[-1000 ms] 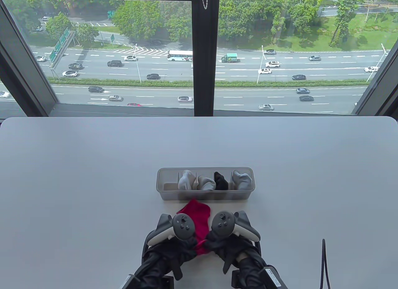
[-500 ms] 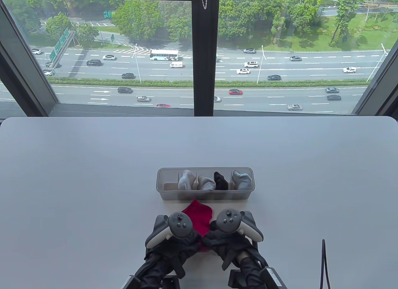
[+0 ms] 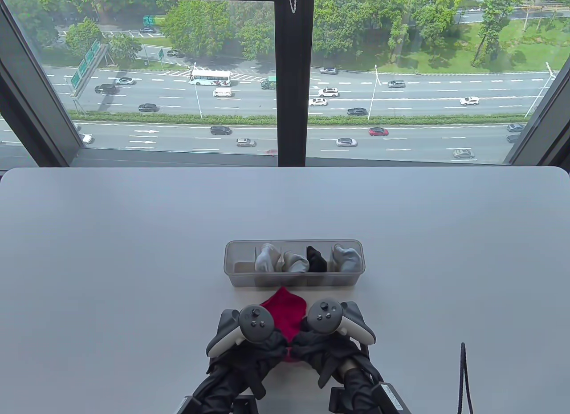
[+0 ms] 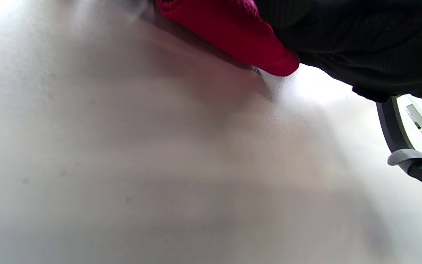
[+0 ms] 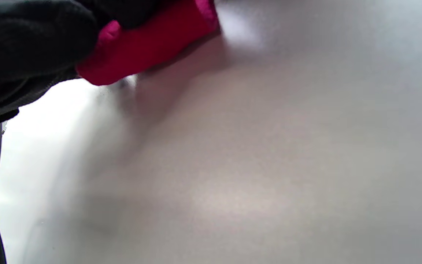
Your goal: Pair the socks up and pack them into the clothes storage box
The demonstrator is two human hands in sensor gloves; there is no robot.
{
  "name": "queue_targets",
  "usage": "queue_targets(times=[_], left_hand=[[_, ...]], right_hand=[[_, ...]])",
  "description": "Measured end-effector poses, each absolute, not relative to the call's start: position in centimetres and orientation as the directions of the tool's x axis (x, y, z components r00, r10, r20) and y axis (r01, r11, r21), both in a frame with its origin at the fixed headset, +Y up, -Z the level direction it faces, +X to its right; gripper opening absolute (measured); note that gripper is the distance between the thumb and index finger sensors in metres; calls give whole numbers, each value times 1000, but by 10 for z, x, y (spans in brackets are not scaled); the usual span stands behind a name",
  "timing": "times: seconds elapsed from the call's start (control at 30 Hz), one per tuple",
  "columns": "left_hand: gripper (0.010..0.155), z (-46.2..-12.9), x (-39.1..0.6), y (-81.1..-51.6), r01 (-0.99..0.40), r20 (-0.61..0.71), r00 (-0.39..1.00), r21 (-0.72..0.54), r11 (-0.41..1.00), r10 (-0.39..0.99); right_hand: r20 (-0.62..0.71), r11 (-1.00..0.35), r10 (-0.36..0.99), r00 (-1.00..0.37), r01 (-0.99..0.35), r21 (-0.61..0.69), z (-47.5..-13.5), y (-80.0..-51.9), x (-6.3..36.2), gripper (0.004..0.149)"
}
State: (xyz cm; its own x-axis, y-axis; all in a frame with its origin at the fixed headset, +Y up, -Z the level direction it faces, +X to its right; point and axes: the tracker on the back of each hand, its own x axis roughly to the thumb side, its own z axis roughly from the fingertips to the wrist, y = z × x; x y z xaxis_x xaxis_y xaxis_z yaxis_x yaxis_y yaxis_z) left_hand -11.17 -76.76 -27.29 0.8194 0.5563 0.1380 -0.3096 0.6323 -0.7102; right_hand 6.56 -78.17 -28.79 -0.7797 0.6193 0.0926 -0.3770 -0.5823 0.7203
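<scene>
A red sock bundle (image 3: 285, 316) lies on the table just in front of the clear storage box (image 3: 236, 280). My left hand (image 3: 267, 349) and right hand (image 3: 311, 345) both grip its near end, fingers curled on the fabric. The left wrist view shows the red sock (image 4: 229, 33) under a black glove; the right wrist view shows the sock (image 5: 148, 47) held by gloved fingers (image 5: 28, 47). The box has divided compartments: two hold pale grey pairs (image 3: 266, 258), one a black pair (image 3: 317, 259), the right one another grey pair (image 3: 347, 256). The leftmost compartment holds no socks.
The white table (image 3: 133, 253) runs to a window at the back. A thin black cable (image 3: 464, 374) stands at the near right edge.
Both hands have moved slightly forward toward the box with the red sock, gathering its near end; less of the sock shows between them.
</scene>
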Motion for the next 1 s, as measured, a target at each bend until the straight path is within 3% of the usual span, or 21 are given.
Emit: queue_targets(times=[0.13,0.23,0.27,0.33,0.43,0.5,0.6,0.73,0.8,0.9,1.0], left_hand=[[43,-273,-107,-767,-269,168,858,-657,704,485],[42,-275,-110,-768,-291,142,855,-663,689,498],[43,-275,-112,-768,-297,135,853,-669,681,505],[44,-275,-114,-769,-313,124,840,-683,660,528],[45,-274,-116,-772,-322,108,819,-727,607,563],[47,-272,-116,-775,-329,91,813,-744,582,575],[67,-272,-112,-774,-287,104,843,-744,604,528],[49,-274,-103,-766,-264,156,884,-612,746,441],[45,-274,-103,-768,-264,159,879,-623,736,450],[46,-274,-106,-772,-283,145,857,-671,686,495],[50,-273,-106,-775,-269,143,857,-694,668,495]], right_hand=[[59,-577,645,-762,-435,691,-288,-781,68,39],[113,-641,624,-773,-423,641,-288,-777,72,49],[108,-604,649,-753,-425,674,-288,-778,73,59],[73,-526,690,-720,-430,734,-287,-780,74,62],[127,-616,624,-771,-385,687,-288,-778,72,47],[114,-591,629,-769,-378,713,-287,-781,69,45],[70,-543,683,-727,-441,714,-288,-781,69,44],[59,-535,689,-723,-451,714,-288,-782,69,45],[51,-542,692,-720,-472,696,-288,-781,68,46],[54,-530,702,-710,-471,705,-288,-782,68,61],[48,-533,712,-701,-494,686,-289,-782,69,46]])
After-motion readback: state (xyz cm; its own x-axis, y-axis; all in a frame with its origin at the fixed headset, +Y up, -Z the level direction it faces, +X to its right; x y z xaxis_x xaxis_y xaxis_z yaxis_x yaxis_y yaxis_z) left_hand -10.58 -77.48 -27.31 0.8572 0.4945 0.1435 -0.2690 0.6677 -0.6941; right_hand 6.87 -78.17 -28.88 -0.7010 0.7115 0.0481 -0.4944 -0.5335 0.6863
